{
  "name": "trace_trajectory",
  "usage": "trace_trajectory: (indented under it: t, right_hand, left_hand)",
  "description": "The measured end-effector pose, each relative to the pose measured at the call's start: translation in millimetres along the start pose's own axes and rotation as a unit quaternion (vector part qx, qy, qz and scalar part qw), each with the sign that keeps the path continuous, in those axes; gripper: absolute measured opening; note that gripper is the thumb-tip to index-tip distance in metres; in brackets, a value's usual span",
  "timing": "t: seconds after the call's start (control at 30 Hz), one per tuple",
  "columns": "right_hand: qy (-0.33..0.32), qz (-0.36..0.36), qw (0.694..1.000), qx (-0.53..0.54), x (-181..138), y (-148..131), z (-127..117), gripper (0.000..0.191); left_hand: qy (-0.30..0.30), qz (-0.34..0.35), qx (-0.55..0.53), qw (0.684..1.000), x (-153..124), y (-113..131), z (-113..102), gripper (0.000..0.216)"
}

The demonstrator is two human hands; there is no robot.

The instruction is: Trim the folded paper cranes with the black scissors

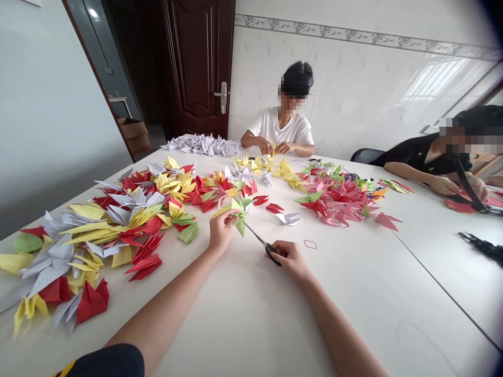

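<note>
Just above the white table (pixel 243 314), my left hand (pixel 221 230) pinches a light green folded paper crane (pixel 241 222) by one of its parts. A pair of scissors with black handles (pixel 272 252) is in my right hand (pixel 290 258), fingers curled round the loops. Its long thin metal end points up and left and reaches the crane's lower part; I cannot tell whether it touches. Beyond my hands lie a few red paper cranes (pixel 275 208) and a white paper crane (pixel 288 219).
A large heap of mixed paper cranes (pixel 118 209) spreads along the left. Pink cranes (pixel 341 201) are piled right of centre, white ones (pixel 204 144) at the back. One co-worker (pixel 281 125) sits opposite, another (pixel 424 152) at the right. Black cords (pixel 483 246) lie near the right edge.
</note>
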State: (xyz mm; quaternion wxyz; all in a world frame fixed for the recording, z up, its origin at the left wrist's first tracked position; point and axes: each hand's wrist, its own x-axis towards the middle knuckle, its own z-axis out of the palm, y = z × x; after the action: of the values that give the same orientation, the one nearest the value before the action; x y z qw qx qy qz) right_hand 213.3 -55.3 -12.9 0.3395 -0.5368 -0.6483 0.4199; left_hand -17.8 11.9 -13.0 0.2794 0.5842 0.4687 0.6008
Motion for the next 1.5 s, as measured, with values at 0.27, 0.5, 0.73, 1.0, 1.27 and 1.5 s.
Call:
trace_trajectory:
  t: [0.27,0.5,0.73,1.0,1.27,1.5]
  right_hand:
    - [-0.003,0.018,1.000,0.003,1.2,1.2,-0.7,0.023]
    - [-0.009,0.008,1.000,-0.029,-0.9,0.2,-0.8,0.021]
    - [-0.004,0.011,0.999,-0.041,-0.4,-1.3,0.6,0.021]
    - [0.024,-0.001,0.999,-0.043,-1.0,-5.0,2.8,0.020]
    - [0.061,0.005,0.994,-0.089,2.3,1.8,6.1,0.024]
    - [0.081,-0.010,0.990,-0.119,1.2,0.3,7.5,0.023]
  left_hand:
    - [-0.025,0.051,0.015,0.998,-0.4,3.1,0.8,0.038]
    - [-0.044,0.117,0.049,0.991,-4.4,5.5,2.9,0.046]
    - [-0.040,0.147,0.075,0.985,-6.0,1.4,2.9,0.041]
    - [-0.041,0.122,0.081,0.988,-5.8,6.2,2.1,0.039]
    - [-0.039,0.116,0.074,0.990,-3.1,8.3,1.5,0.033]
    - [-0.049,0.100,0.055,0.992,-2.7,5.3,2.6,0.033]
